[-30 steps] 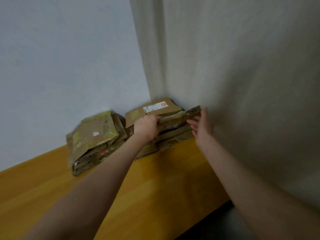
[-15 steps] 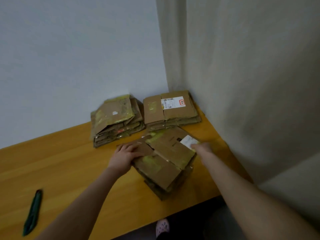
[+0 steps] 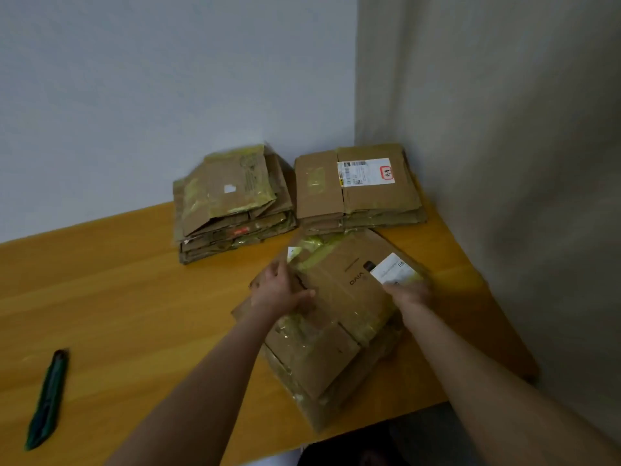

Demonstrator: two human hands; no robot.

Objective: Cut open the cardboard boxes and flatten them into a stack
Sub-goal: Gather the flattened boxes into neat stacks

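Gripping the left edge of the near stack of flattened brown cardboard boxes (image 3: 336,351), the fingers (image 3: 279,269) of the left hand (image 3: 282,292) curl round it, thumb on top. We record the right hand (image 3: 411,292) clasping the stack's right edge just beside a white paper label (image 3: 391,272), its fingertips hidden. The stack lies on the yellow wooden worktop (image 3: 134,297), near the front edge. Behind it sit a left rear cardboard stack (image 3: 232,203) and a right rear cardboard stack (image 3: 359,193). A green utility knife (image 3: 47,398) lies well apart, far left.
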